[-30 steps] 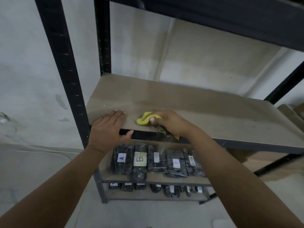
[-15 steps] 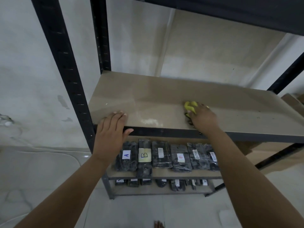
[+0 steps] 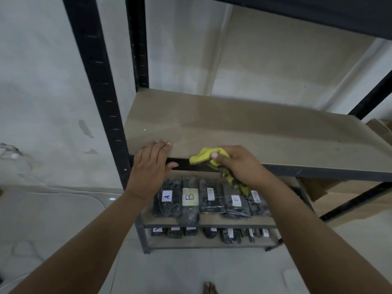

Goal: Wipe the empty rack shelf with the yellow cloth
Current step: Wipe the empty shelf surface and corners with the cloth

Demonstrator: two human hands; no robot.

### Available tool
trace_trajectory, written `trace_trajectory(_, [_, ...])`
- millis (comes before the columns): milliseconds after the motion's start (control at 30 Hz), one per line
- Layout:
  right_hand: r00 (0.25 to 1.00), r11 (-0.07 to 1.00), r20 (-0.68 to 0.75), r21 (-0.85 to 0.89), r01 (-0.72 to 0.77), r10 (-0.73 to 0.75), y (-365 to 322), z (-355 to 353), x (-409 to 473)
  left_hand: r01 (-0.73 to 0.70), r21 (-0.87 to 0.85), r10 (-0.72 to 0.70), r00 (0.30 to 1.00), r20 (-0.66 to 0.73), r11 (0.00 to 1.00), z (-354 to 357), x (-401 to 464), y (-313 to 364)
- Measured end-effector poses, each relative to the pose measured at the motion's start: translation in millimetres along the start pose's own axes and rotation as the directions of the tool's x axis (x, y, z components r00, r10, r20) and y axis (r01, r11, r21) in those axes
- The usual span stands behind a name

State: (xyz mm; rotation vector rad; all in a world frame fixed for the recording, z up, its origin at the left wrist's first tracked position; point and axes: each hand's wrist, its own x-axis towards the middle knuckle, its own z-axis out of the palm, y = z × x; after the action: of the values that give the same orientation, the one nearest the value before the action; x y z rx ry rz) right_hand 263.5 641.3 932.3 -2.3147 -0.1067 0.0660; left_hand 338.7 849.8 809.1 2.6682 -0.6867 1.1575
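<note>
R hand (image 3: 239, 164) grip bunches yellow cloth (image 3: 203, 157) at shelf (image 3: 265, 134) front edge; L hand (image 3: 151, 164) flat beside.

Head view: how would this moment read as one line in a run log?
step: wiping shelf | right hand: grips yellow cloth at front edge | left hand: rests flat on edge

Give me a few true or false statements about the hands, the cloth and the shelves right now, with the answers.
1. The right hand grips the yellow cloth. True.
2. The left hand holds a cloth too. False: it rests flat on the shelf's front edge, holding nothing.
3. The cloth lies at the shelf's back edge. False: it is at the front edge, partly hanging over.
4. Black packs with labels sit on the shelf below. True.
5. A pack sits on the shelf being wiped. False: only the hands and cloth are on it.
</note>
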Motion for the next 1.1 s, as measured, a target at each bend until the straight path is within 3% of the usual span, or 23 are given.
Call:
trace_trajectory(67, [0.989,0.994,-0.113,0.072,-0.087,0.095,3,-9,17,-0.011,0.001,0.011,1.0,0.018,1.0,-1,2,-1])
trace_trajectory(133, [0.967,0.985,-0.221,-0.083,-0.152,0.13,9,-6,47,-0.014,0.014,0.014,1.0,0.021,1.0,-2,1,-2])
trace_trajectory(233, [0.988,0.872,-0.15,-0.479,-0.098,0.029,21,20,72,-0.003,0.01,0.003,0.999,0.038,1.0,-3,1,-2])
trace_trajectory(300, [0.989,0.834,-0.119,-0.552,0.01,-0.09,19,37,62,-0.002,0.02,0.001,0.999,0.05,1.0,-3,1,-2])
trace_trajectory(367, [0.958,0.852,-0.12,-0.495,0.17,-0.26,15,47,36,-0.001,0.017,0.0,0.998,0.057,1.0,-3,0,-1])
trace_trajectory(433, [0.942,0.899,-0.14,-0.369,0.237,-0.306,11,49,15,0.0,0.014,-0.001,0.997,0.072,1.0,-5,0,0])
trace_trajectory(567, [0.993,0.996,-0.107,0.078,-0.047,0.055,2,27,5,0.005,-0.011,-0.004,0.994,0.11,1.0,-9,2,-1])
trace_trajectory(633, [0.935,0.965,-0.302,0.238,-0.115,0.186,3,8,17,0.007,-0.001,-0.007,0.994,0.113,1.0,-10,1,0])
trace_trajectory(667, [0.881,0.961,-0.407,0.231,-0.155,0.24,6,0,27,0.009,0.005,-0.01,0.994,0.111,1.0,-10,1,0])
trace_trajectory(733, [0.848,0.97,-0.477,0.046,-0.237,0.23,19,-9,46,0.012,0.009,-0.013,0.994,0.107,1.0,-8,0,1])
trace_trajectory(833, [0.952,0.877,-0.283,-0.421,-0.232,0.116,41,4,61,0.013,0.027,-0.015,0.996,0.083,1.0,-3,-2,1])
trace_trajectory(967, [0.939,0.849,-0.342,-0.501,-0.168,-0.017,50,17,46,0.007,0.035,-0.007,1.0,0.01,0.999,3,-5,0])
trace_trajectory(1100, [0.988,0.843,-0.146,-0.536,-0.045,-0.04,62,6,43,0.013,0.042,-0.013,1.0,-0.003,0.999,4,-7,1])
